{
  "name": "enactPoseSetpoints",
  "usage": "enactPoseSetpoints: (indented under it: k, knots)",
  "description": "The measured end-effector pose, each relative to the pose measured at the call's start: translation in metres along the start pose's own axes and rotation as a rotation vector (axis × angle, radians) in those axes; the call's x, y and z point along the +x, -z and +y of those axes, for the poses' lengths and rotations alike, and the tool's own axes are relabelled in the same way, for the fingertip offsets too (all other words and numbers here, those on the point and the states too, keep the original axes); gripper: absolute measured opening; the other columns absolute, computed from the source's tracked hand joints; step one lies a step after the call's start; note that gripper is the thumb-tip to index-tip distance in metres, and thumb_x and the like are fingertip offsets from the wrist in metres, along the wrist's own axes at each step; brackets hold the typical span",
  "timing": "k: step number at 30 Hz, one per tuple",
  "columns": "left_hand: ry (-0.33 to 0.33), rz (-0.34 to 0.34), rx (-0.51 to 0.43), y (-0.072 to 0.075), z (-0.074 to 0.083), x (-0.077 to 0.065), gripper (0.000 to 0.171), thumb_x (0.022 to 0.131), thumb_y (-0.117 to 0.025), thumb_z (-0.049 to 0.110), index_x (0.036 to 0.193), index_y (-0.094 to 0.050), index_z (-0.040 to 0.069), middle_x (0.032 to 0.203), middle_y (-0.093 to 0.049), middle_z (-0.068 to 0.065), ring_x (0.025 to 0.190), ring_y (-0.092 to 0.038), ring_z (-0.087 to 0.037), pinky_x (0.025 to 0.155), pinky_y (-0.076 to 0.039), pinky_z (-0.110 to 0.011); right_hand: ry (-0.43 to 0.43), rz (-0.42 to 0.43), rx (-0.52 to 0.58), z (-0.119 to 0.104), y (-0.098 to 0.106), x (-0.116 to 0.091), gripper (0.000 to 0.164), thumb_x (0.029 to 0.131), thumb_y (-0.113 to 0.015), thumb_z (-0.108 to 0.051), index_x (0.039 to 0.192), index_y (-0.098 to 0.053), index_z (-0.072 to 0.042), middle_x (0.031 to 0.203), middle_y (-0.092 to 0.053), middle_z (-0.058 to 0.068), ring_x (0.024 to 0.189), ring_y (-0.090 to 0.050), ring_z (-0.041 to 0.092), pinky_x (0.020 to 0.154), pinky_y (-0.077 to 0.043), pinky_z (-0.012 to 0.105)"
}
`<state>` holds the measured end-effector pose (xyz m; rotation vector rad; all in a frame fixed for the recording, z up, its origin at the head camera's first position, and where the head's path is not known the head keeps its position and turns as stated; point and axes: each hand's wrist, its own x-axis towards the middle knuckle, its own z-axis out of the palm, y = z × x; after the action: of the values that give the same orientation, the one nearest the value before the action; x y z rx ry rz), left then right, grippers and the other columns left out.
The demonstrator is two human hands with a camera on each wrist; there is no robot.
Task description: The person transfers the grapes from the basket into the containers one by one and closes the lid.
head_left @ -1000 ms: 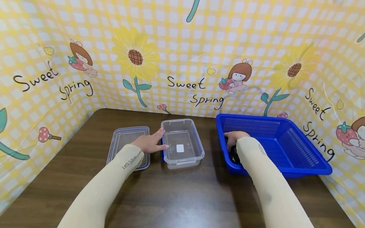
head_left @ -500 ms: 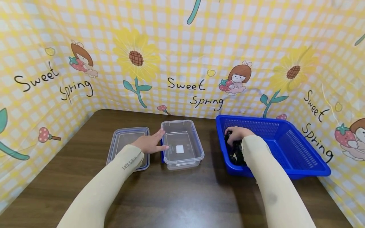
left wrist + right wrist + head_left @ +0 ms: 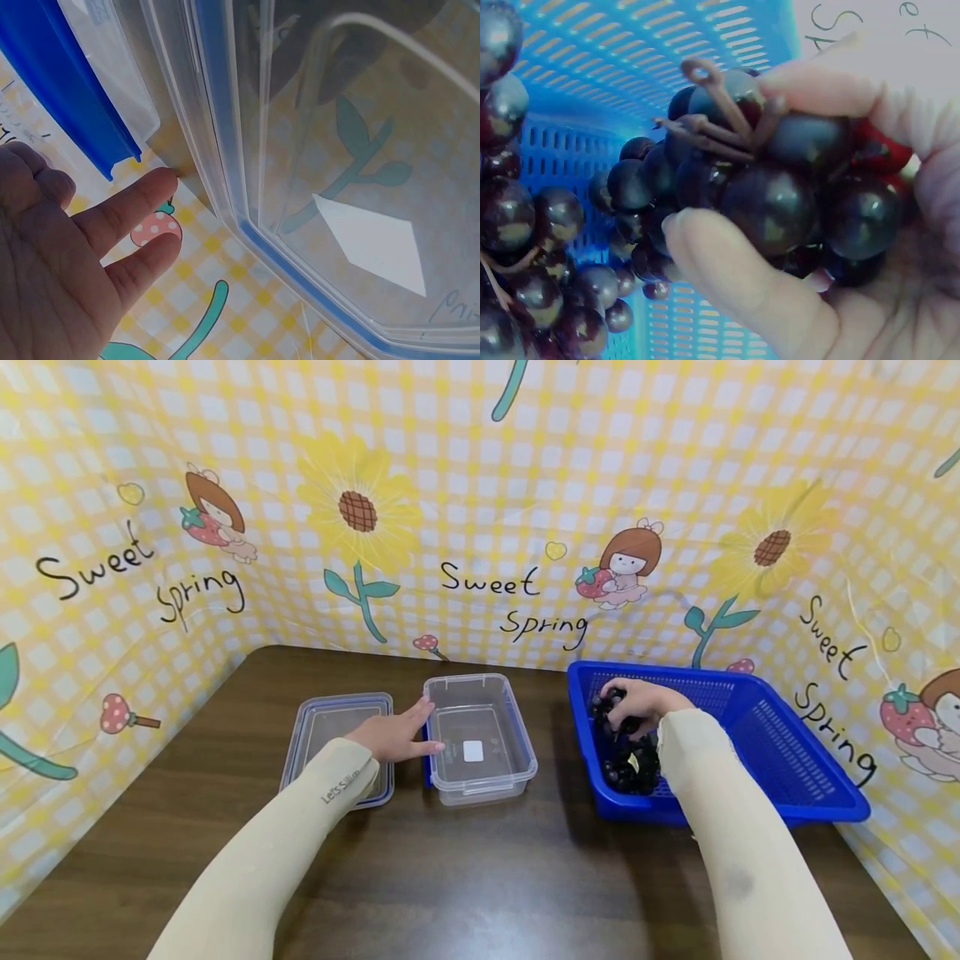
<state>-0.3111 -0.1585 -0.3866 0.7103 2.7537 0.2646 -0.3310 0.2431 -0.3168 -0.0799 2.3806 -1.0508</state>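
Note:
My left hand (image 3: 393,737) has its fingers spread, fingertips against the left side of a clear plastic food container (image 3: 491,789) with a white sticker. Beneath that wrist lies a clear lid (image 3: 330,718) with a blue seal. In the left wrist view the container's blue latch (image 3: 75,90) shows beside the fingers. My right hand (image 3: 648,700) grips a bunch of dark grapes (image 3: 769,202) between thumb and fingers, brown stem upward, inside the blue basket (image 3: 810,768). More dark grapes (image 3: 633,770) lie at the basket's left end, below the hand.
The brown table (image 3: 465,893) carries the lid, container and basket in a row from left to right. A yellow checked cloth (image 3: 480,485) with sunflowers and lettering stands along the back and sides. The basket has slotted walls and a raised rim.
My right hand has risen a little and moved right inside the basket, now with grapes showing in its grip and others uncovered below. The left hand, container and lid stay put.

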Motion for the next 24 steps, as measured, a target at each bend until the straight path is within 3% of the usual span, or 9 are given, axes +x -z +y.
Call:
enactPoseSetpoints:
  k: [8,16,24]
  knots:
    - [-0.001,-0.008,0.002,0.001,0.000,0.003,0.091,0.093,-0.039,0.065,0.154,-0.009,0.004,0.159,-0.002,-0.015,0.137,-0.031,-0.038,0.103,-0.035,-0.054,0.083,0.042,0.145,0.005,0.008,-0.010,0.065,0.078,-0.061,0.002,0.136,-0.031,-0.002,0.136,-0.027,0.028,0.092,-0.054,0.028,0.076,-0.054,0.047]
    - [0.002,-0.012,0.004,-0.001,0.000,0.002,0.092,0.092,-0.039,0.066,0.154,-0.010,0.004,0.159,-0.003,-0.016,0.137,-0.030,-0.038,0.104,-0.034,-0.055,0.155,0.074,0.244,0.007,0.011,-0.013,0.064,0.083,-0.060,0.002,0.139,-0.029,-0.004,0.128,-0.035,0.028,0.089,-0.057,0.024,0.078,-0.053,0.045]
    - [0.014,-0.012,0.002,0.002,0.004,0.001,0.088,0.095,-0.040,0.062,0.153,-0.010,0.003,0.159,-0.002,-0.017,0.136,-0.031,-0.039,0.104,-0.034,-0.055,0.223,0.113,0.280,0.007,0.012,-0.018,0.063,0.086,-0.057,0.002,0.141,-0.026,-0.004,0.131,-0.031,0.029,0.083,-0.058,0.021,0.075,-0.054,0.041]
